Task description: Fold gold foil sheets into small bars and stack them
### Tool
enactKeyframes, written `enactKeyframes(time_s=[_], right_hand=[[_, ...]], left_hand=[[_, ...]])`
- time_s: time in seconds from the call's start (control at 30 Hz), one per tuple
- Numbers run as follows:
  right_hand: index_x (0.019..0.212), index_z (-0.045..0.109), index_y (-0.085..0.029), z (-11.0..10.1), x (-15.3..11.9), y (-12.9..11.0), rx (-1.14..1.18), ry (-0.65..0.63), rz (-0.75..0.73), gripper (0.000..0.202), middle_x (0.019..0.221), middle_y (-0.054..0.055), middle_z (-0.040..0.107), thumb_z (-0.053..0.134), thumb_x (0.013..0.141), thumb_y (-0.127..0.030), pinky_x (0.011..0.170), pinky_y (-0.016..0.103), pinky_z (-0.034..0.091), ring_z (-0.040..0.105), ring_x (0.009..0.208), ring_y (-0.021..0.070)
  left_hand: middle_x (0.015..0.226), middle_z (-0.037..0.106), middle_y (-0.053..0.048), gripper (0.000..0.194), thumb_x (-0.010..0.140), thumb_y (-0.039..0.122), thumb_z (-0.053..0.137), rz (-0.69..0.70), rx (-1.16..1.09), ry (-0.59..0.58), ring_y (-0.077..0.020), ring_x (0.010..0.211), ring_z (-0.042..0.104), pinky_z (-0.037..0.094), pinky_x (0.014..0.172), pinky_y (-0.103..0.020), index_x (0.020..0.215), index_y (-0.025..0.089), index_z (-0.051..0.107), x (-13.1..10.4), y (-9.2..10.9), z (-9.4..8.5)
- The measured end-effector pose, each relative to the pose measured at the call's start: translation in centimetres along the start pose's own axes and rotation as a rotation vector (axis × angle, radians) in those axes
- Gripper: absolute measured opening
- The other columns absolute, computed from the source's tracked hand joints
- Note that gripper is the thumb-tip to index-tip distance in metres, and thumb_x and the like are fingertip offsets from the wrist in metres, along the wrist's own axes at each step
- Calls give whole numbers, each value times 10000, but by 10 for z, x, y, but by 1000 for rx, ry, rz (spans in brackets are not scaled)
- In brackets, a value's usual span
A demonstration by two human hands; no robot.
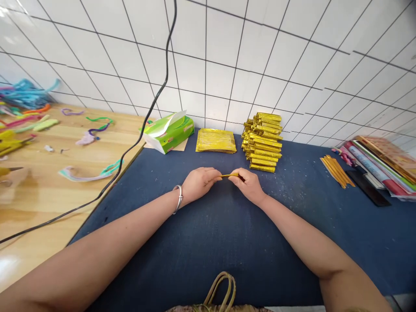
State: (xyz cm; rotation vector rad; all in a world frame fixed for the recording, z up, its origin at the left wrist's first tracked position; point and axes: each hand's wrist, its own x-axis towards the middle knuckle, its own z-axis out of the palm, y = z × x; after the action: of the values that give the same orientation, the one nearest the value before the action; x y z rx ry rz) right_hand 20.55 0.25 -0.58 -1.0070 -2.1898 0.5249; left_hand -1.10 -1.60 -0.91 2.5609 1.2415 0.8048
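Between my two hands, just above the dark blue table cover, is a thin folded strip of gold paper. My left hand, with a silver bangle on the wrist, pinches its left end. The right end is pinched by my right hand. Beyond the hands lies a flat stack of gold paper sheets. To its right rises a pile of folded gold paper strips. My fingers hide both ends of the held strip.
A green tissue pack stands at the back left. A black cable hangs across the left side. Coloured fuzzy craft stems lie on the wooden table. Flat gold-brown strips and books are at right, before the tiled wall.
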Motion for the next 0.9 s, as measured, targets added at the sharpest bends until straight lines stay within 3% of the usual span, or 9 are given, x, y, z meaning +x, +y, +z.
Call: enactKeyframes(time_s=[0.13,0.43,0.67,0.9], right_hand=[[830,612,-199,-5,-3,-3,92,56,18,173,732,-5,592,543,864,-354,645,236,396,538,675,117],[832,621,-207,-6,-7,-6,83,-64,-119,214,758,14,610,473,905,-343,701,250,412,554,729,128],[812,572,-197,-4,-6,-8,-7,-112,-148,305,754,20,585,351,947,-357,700,246,395,522,711,123],[615,501,-187,-13,-4,-25,155,-127,81,393,581,-31,482,409,916,-421,579,225,343,453,573,96]], left_hand=[[820,623,-19,272,948,328,378,-19,-72,9,-125,776,574,421,713,-226,951,181,607,2,-1,0],[872,645,-26,301,957,366,347,78,70,-91,-142,791,584,400,755,-272,999,193,590,1,8,-1],[810,619,-21,304,959,346,331,38,7,-77,-125,754,571,400,682,-224,931,192,591,-1,10,3],[725,577,8,342,950,374,345,20,-369,-168,-95,695,540,399,675,-195,788,169,567,3,13,-2]])
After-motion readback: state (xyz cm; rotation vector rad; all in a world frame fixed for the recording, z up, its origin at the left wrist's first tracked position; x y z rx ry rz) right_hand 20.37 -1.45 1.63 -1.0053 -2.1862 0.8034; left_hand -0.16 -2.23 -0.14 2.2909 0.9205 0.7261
